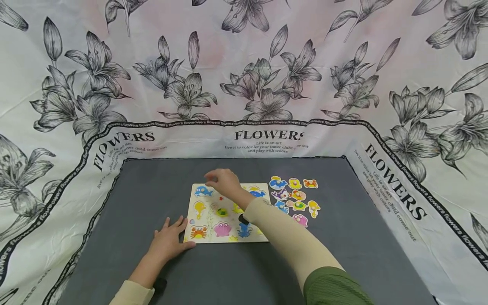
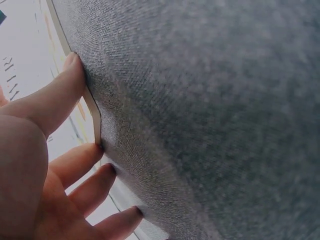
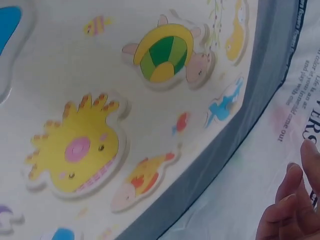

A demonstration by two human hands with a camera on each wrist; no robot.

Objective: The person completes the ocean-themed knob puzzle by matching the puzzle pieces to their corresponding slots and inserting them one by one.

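A pale puzzle board (image 1: 211, 203) with sea-animal pictures lies on the grey cloth. My left hand (image 1: 166, 242) is spread at its lower left corner, fingers along the left side and thumb at the front edge; the left wrist view shows the thumb (image 2: 62, 90) against the board's edge. Above the board's far edge hovers my right hand (image 1: 225, 181), fingers loosely bent, with nothing visible in them. In the right wrist view its fingers (image 3: 290, 210) appear at the right, apart from the board. Shallow outlined shapes there include a turtle (image 3: 167, 56) and a yellow spiky fish (image 3: 85, 147).
Right of the board lie several loose animal pieces, among them a blue whale (image 1: 278, 184), a crab (image 1: 310, 183), a turtle (image 1: 298, 206) and a pink piece (image 1: 300, 220). A flower-printed cloth (image 1: 183, 144) hangs behind and at the sides of the grey surface (image 1: 152, 182).
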